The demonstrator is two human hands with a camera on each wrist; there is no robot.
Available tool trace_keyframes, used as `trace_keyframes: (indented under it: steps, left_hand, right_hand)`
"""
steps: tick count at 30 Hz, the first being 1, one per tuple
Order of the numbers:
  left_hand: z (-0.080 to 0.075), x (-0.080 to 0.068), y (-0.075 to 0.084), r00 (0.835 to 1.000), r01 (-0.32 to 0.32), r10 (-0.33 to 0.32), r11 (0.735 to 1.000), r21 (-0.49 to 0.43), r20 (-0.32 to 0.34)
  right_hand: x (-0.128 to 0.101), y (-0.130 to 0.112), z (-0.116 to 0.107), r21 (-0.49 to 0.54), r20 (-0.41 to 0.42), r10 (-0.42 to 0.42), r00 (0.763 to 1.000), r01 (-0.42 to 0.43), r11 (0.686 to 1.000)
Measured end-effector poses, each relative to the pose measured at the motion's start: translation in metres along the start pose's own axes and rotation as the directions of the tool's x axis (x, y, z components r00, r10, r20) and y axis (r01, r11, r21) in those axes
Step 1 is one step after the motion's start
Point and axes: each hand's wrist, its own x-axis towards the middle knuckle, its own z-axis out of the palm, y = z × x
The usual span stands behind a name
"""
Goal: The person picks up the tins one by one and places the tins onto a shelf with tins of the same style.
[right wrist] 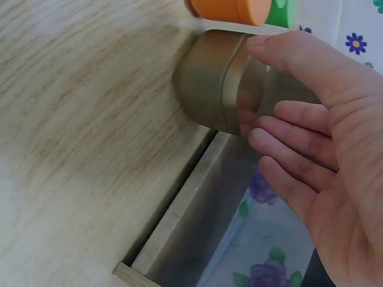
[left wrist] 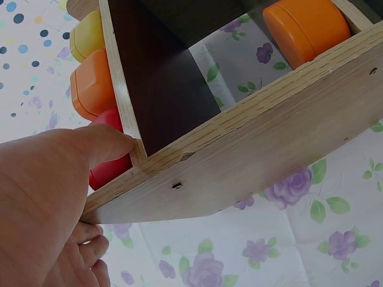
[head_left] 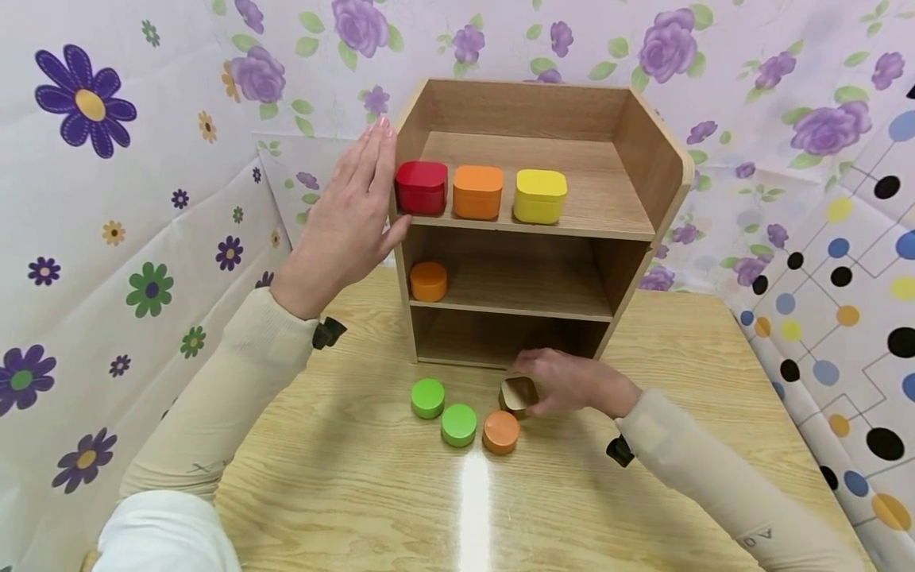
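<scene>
Filling most of the view, the tabletop point(head_left: 343, 508) carries a wooden shelf unit point(head_left: 515, 274) toward its far edge: upright, open front to the near edge, boards running left to right. Left hand point(head_left: 346, 214): fingers straight along the unit's left outer side, thumb on its front edge by the top deck. Right hand point(head_left: 568, 380): thumb and fingers curled around a brown container point(head_left: 516, 393), just before the unit's bottom front edge, near the middle. Container: lid up, near-square, rounded corners; long axis can't be told. Top deck, front edge, from left corner: red box point(head_left: 422, 189), orange box point(head_left: 477, 193), yellow box point(head_left: 539, 197), lids up. Round ones: orange cylinder point(head_left: 429, 282) at middle board's left end; two green discs point(head_left: 459, 426) and an orange disc point(head_left: 501, 433) on the tabletop, flat faces up, orange one just beside the container.
</scene>
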Motion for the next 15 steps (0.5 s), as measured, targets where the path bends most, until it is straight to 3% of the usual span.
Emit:
trace_keyframes:
  steps: [15]
  left_hand:
    - [-0.001,0.001,0.000,1.000,0.002,-0.002,1.000,-0.008,0.002]
  right_hand:
    - [0.006,0.008,0.015,0.001,-0.007,0.009,1.000,-0.009,1.000]
